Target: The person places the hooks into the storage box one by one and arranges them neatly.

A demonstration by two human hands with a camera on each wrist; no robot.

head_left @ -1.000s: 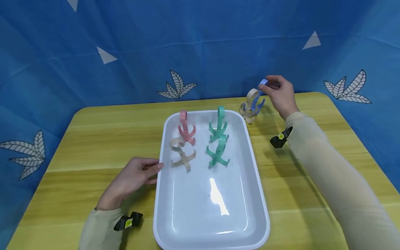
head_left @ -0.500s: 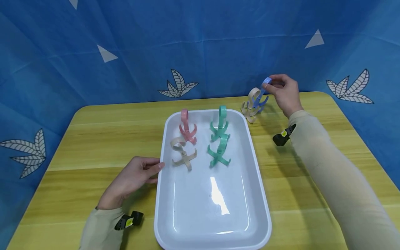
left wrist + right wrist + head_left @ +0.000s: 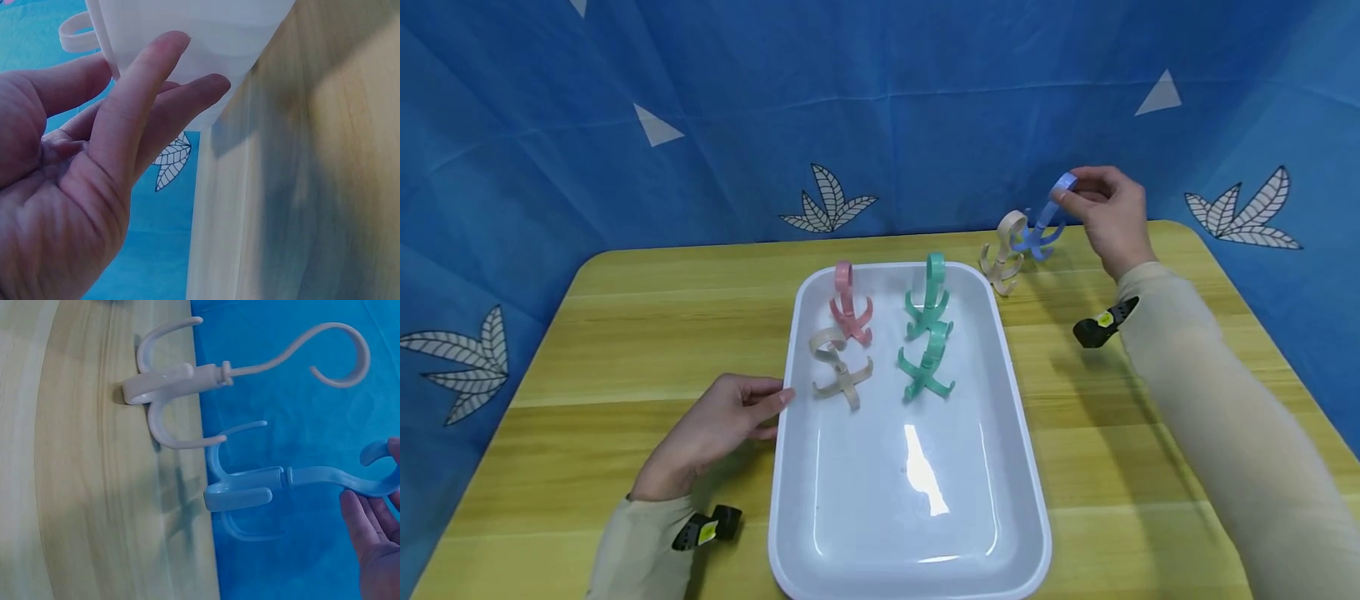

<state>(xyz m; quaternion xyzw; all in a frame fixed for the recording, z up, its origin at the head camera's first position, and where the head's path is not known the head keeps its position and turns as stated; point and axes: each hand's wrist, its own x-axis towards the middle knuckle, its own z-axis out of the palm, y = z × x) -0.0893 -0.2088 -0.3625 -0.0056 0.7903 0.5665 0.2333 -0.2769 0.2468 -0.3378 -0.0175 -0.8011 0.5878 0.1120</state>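
My right hand (image 3: 1114,218) pinches the curved top of a blue rotating four-claw hook (image 3: 1043,231) at the table's far edge, on the right. Beside it, a beige claw hook (image 3: 1002,260) stands on its claws; the right wrist view shows the beige hook (image 3: 175,384) beside the blue hook (image 3: 244,487), apart from my fingers. My left hand (image 3: 718,433) lies along the left side of a white tray (image 3: 850,533). Its thumb touches the rim, and its fairly straight fingers (image 3: 169,119) lie against the outer wall in the left wrist view.
Inside the tray's far half stand a pink claw hook (image 3: 850,317), a beige claw hook (image 3: 841,379) and two green ones, a rear green hook (image 3: 928,312) and a front green hook (image 3: 925,375). A blue cloth (image 3: 737,125) hangs behind the wooden table (image 3: 647,333).
My right hand has moved right and slightly up with the blue hook, drawing it away from the beige hook beside it. The left hand and tray stay put.
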